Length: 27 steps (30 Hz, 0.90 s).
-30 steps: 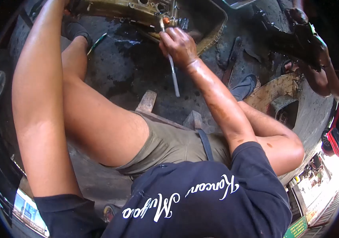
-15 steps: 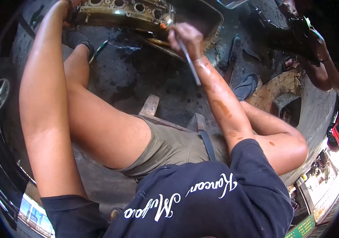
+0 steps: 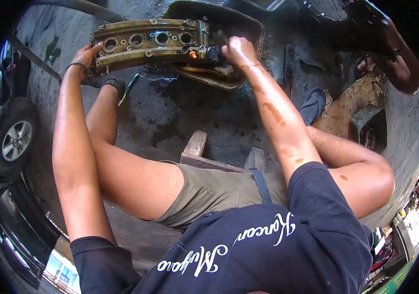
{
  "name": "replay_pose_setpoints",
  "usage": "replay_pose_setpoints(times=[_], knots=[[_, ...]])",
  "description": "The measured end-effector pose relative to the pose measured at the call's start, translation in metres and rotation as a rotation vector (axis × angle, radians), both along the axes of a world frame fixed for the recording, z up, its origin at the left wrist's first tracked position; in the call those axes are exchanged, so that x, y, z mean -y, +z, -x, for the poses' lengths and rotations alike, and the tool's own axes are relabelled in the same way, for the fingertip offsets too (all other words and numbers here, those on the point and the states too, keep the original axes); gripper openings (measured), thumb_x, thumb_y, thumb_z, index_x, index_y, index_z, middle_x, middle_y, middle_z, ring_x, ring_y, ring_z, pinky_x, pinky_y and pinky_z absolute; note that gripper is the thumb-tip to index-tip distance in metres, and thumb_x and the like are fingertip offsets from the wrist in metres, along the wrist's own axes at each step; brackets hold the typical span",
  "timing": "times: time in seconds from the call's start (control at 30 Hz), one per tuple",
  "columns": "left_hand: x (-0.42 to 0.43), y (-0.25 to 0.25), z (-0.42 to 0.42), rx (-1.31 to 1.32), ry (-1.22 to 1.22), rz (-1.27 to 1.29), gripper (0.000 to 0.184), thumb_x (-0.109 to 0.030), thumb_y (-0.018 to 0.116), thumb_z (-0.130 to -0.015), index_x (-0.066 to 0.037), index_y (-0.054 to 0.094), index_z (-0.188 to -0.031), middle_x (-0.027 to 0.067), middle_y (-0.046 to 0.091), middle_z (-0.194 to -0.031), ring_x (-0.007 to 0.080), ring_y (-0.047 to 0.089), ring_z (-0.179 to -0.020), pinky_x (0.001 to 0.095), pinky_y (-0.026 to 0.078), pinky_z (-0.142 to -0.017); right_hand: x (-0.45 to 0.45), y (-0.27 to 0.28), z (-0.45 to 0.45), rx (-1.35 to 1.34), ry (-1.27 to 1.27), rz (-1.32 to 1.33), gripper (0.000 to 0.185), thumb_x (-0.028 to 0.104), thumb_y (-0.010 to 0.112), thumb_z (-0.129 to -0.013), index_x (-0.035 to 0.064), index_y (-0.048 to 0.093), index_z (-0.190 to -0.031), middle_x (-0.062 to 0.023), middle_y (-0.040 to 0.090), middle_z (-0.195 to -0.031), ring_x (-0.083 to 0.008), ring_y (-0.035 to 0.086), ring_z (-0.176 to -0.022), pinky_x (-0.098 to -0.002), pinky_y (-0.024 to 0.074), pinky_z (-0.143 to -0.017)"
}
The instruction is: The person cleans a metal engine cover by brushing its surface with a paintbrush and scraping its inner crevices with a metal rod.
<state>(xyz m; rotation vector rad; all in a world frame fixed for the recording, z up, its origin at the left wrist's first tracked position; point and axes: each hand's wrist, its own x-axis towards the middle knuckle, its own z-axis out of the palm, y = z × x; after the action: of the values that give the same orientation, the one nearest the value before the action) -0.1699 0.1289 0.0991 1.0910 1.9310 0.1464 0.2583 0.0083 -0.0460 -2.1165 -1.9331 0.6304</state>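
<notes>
On the dark, wet-stained floor (image 3: pixel 170 115), with a parked vehicle (image 3: pixel 20 215) at nine o'clock, a tray (image 3: pixel 249 28) sits near twelve, probably placed to catch drips from the metal engine cover (image 3: pixel 148 55) reaching over it from eleven. The left hand (image 3: pixel 86 58) grips the cover's left end — seemingly to steady it — while the right hand (image 3: pixel 241 50), just past twelve, curls closed around a blurred thing (image 3: pixel 222 37), near a small orange fitting (image 3: pixel 193 54).

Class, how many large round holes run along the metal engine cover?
4, in one row along the engine cover: the first hole nearest the left hand, the second and third mid-row, the fourth towards the right hand.
</notes>
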Motion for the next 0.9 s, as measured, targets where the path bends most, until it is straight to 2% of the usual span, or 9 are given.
replay_pose_setpoints(times=[0.13, 0.2, 0.27, 0.47, 0.53, 0.67, 0.77, 0.8, 0.9], knots=[[-0.011, -0.009, 0.014, -0.153, -0.002, 0.018, 0.087, -0.061, 0.070, -0.083, -0.018, 0.041, -0.153, 0.0089, 0.063, -0.131, 0.0224, 0.064, -0.101, 0.0448, 0.049, -0.074, -0.012, 0.017, 0.017, -0.259, -0.325, -0.108, 0.025, 0.020, 0.061, -0.083, 0.0000, 0.074, -0.089, -0.0246, 0.072, -0.084, -0.0361, 0.073, -0.081, -0.0424, 0.0583, -0.075], [-0.012, -0.011, 0.016, -0.162, -0.012, 0.036, 0.087, -0.062, 0.071, -0.082, -0.020, 0.042, -0.152, 0.0076, 0.064, -0.131, 0.0218, 0.064, -0.101, 0.0448, 0.048, -0.075, -0.016, 0.030, 0.041, -0.863, -0.435, -0.148, 0.023, 0.020, 0.061, -0.084, 0.0054, 0.077, -0.091, -0.0201, 0.074, -0.085, -0.0291, 0.074, -0.079, -0.0365, 0.0574, -0.074], [-0.003, 0.003, -0.001, -0.179, 0.003, 0.035, 0.087, -0.062, 0.071, -0.082, -0.020, 0.042, -0.152, 0.0076, 0.064, -0.131, 0.0221, 0.064, -0.100, 0.0451, 0.048, -0.074, -0.028, 0.011, 0.082, -1.063, -0.221, -0.308, 0.023, 0.025, 0.063, -0.085, 0.0095, 0.078, -0.094, -0.0156, 0.075, -0.085, -0.0234, 0.073, -0.073, -0.0331, 0.0566, -0.070], [-0.011, 0.005, -0.001, -0.160, 0.006, 0.030, 0.079, -0.060, 0.071, -0.083, -0.019, 0.049, -0.147, 0.0080, 0.065, -0.127, 0.0227, 0.064, -0.097, 0.0458, 0.049, -0.074, -0.019, 0.005, 0.083, -0.608, -0.303, -0.551, 0.019, 0.022, 0.064, -0.083, 0.0084, 0.077, -0.083, -0.0162, 0.073, -0.078, -0.0295, 0.074, -0.073, -0.0381, 0.0592, -0.070], [-0.003, 0.001, 0.006, -0.114, -0.041, 0.104, 0.077, -0.059, 0.071, -0.083, -0.017, 0.051, -0.145, 0.0082, 0.066, -0.125, 0.0228, 0.064, -0.096, 0.0464, 0.049, -0.073, -0.016, 0.015, 0.095, -0.605, -0.412, -0.455, 0.018, 0.020, 0.063, -0.083, 0.0081, 0.077, -0.082, -0.0150, 0.073, -0.077, -0.0299, 0.074, -0.074, -0.0387, 0.0593, -0.070], [0.007, -0.003, -0.004, -0.178, -0.008, -0.100, 0.068, -0.053, 0.073, -0.085, -0.012, 0.059, -0.136, 0.0100, 0.069, -0.114, 0.0233, 0.067, -0.089, 0.0408, 0.051, -0.069, -0.019, 0.059, 0.145, -0.686, -0.023, -0.700, 0.020, 0.018, 0.061, -0.084, 0.0042, 0.075, -0.087, -0.0168, 0.072, -0.080, -0.0310, 0.072, -0.072, -0.0389, 0.0572, -0.067], [0.023, 0.028, -0.035, -0.082, -0.005, -0.189, 0.059, -0.041, 0.073, -0.089, 0.000, 0.061, -0.129, 0.0119, 0.070, -0.110, 0.0204, 0.067, -0.086, 0.0346, 0.052, -0.072, -0.014, 0.051, 0.121, -0.781, -0.219, -0.656, 0.018, 0.014, 0.059, -0.085, 0.0035, 0.074, -0.086, -0.0170, 0.072, -0.079, -0.0313, 0.072, -0.071, -0.0386, 0.0565, -0.065], [0.021, 0.050, -0.043, -0.114, -0.097, 0.013, 0.093, -0.053, 0.075, -0.083, -0.001, 0.039, -0.151, 0.0184, 0.054, -0.142, 0.0259, 0.058, -0.121, 0.0409, 0.047, -0.099, -0.009, 0.028, 0.113, -0.734, -0.310, -0.610, 0.018, 0.014, 0.061, -0.085, 0.0036, 0.075, -0.086, -0.0170, 0.072, -0.078, -0.0306, 0.072, -0.070, -0.0380, 0.0568, -0.065], [0.017, 0.039, -0.040, -0.144, -0.122, -0.118, 0.093, -0.052, 0.076, -0.082, 0.000, 0.040, -0.150, 0.0186, 0.054, -0.142, 0.0252, 0.058, -0.120, 0.0385, 0.047, -0.098, -0.011, 0.041, 0.118, -0.844, -0.366, -0.438, 0.017, 0.015, 0.062, -0.088, 0.0040, 0.076, -0.088, -0.0146, 0.074, -0.081, -0.0246, 0.072, -0.069, -0.0353, 0.0569, -0.064]])
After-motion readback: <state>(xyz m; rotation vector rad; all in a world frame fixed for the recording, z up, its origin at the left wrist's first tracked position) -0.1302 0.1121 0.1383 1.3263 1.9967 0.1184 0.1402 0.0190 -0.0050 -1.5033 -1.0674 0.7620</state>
